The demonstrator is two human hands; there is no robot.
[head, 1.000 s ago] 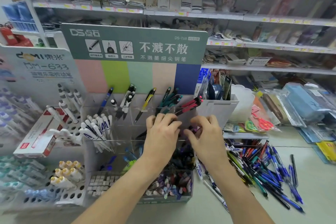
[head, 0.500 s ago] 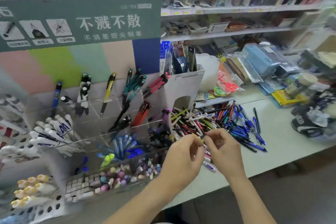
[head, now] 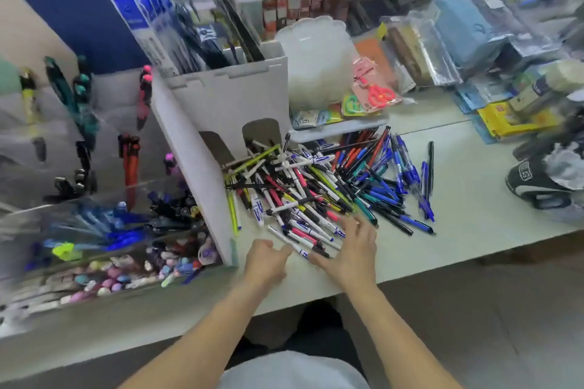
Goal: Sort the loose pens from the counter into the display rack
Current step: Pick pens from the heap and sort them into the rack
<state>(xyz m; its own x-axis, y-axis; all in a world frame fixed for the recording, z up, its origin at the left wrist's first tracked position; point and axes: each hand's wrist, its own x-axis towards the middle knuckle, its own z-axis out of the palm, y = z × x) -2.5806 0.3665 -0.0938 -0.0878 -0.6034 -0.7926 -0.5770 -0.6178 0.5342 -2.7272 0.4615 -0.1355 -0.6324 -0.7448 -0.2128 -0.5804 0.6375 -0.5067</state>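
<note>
A big heap of loose pens, white, black, blue, red and yellow, lies on the pale counter right of the display rack. The clear rack holds several pens in its compartments. My left hand hovers at the heap's near edge, fingers loosely curled, holding nothing. My right hand is spread with straight fingers over the nearest white pens, thumb next to a black-tipped one; whether it touches them is blurred.
A white cardboard box of packaged pens stands between rack and heap. Behind the heap are a white tub, packaged scissors and a white tray. Plastic-wrapped goods and a dark shoe sit at the right. The counter's front edge is close.
The view swung right from the rack to the pen heap. Both hands left the rack, came apart and dropped to the heap's near edge; the right hand opened flat.
</note>
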